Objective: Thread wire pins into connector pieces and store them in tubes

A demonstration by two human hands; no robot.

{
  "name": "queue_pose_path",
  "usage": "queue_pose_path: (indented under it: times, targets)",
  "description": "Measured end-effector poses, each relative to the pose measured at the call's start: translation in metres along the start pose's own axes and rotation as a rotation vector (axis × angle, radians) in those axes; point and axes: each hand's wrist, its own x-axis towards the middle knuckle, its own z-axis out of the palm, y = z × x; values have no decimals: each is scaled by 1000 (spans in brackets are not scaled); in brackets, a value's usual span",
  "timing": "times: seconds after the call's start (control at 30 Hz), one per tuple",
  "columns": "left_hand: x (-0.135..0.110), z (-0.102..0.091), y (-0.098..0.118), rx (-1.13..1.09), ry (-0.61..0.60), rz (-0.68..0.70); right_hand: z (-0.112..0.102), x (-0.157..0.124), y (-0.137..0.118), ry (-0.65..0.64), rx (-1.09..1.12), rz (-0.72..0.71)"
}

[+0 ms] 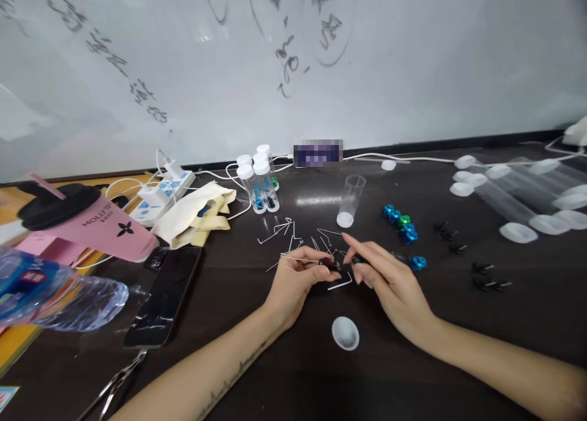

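- Forearms came in from the bottom edge and met over the middle of the dark table.
- Left of them lay a water bottle on its side, a pink cup tipped over behind it, and a phone face up.
- At the far right, long empty tubes lay in a row, capped.
- The left hand was curled, with thumb and fingers pinching a key that had a black screw at its tip.
- The right hand pinched a black piece just beside that tip, its forefinger held straight. The piece was too small to identify.
- Four vials stood capped at the back with coloured parts inside, so that much looked done.
- One open tube lay empty beyond the hands, and its likely cap sat between the wrists.
- Still loose, and seemingly left to handle, were spare keys, blue and green nuts, and black screws to the right.
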Motion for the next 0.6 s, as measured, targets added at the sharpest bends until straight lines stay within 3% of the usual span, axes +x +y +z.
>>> queue_pose_path:
  times: [0.1, 0.27, 0.4, 0.6]
  targets:
    - [-2, -2, 2, -30, -18, -46, -1, 0, -2, 1, 46, 50]
    - [-4, -5, 4, -45, -33, -115, -2, -3, -5, -11, 22, -9]
    - [-5, -8, 5, -32, -32, -142, -1, -2, -3, 41, 45, 53]
    - [-5, -7, 6, -20, 20, -132, -2, 0, -4, 18, 3, -49]
